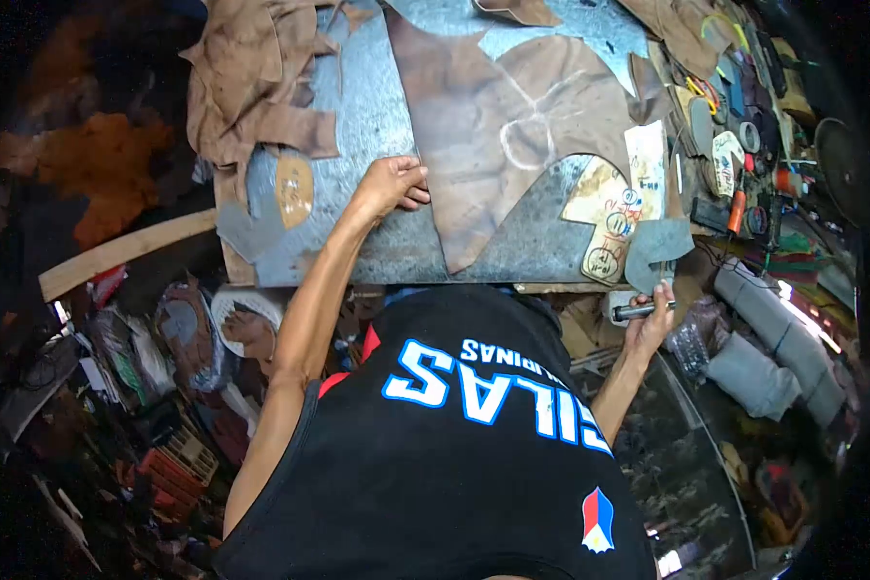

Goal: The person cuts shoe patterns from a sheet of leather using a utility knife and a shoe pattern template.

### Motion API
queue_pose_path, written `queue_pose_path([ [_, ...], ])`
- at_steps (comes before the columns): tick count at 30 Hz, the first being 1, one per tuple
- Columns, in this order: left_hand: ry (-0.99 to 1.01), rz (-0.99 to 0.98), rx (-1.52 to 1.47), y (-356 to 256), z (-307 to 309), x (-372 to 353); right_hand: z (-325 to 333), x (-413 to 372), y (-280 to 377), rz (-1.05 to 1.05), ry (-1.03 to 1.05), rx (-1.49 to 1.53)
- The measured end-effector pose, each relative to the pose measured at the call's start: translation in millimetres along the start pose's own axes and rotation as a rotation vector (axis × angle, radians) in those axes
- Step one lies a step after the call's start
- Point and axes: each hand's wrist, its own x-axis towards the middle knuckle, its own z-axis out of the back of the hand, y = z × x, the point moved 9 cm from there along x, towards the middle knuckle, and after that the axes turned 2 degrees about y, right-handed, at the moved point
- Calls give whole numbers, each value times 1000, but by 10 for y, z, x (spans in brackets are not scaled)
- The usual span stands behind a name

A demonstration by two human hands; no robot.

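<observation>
My left hand (394, 184) has its fingers curled in at the left edge of a large brown leather piece (469, 145). Whether that edge is pinched cannot be made out. The leather lies flat on a grey metal-topped table (377, 106), tapers to a point towards me, and carries white chalk lines and a loop. Just off the table's front edge, at the right, my right hand (651, 324) is closed around a short, dark grey cylindrical tool (633, 312). Beyond this hand a grey curved flat piece (657, 249) overlaps the table edge.
Leather scraps (251, 77) heap at the back left, near a tan marked template (295, 188). Pale handwritten templates (609, 217) lie right of the leather. Assorted tools, including an orange-handled one (738, 211), crowd the right side. A wooden strip (130, 253) juts out left.
</observation>
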Motion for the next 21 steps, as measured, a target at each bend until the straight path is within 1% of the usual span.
queue_pose_path([
  [2,-3,-7,-22,57,-4,-30,-88,4,116,18,75,-85],
  [4,-11,-28,-38,96,-19,-44,-264,-14,188,38,94,-151],
  [6,-35,10,88,182,-33,-103,-543,-30,161,36,231,-373],
  [7,-48,8,123,122,-78,-197,-702,-72,143,18,252,-440],
  [10,-39,50,194,209,-170,-247,-1122,-177,-21,1,337,-642],
  [12,-48,44,193,213,-176,-268,-1328,-203,-193,-48,405,-655],
  [16,-20,63,209,239,-217,-275,-1796,-333,-204,-3,509,-625],
  [20,-23,64,284,132,-219,-348,-1963,-307,-258,-26,522,-602],
  [21,-28,43,299,136,-219,-353,-1971,-315,-274,-16,546,-647],
])
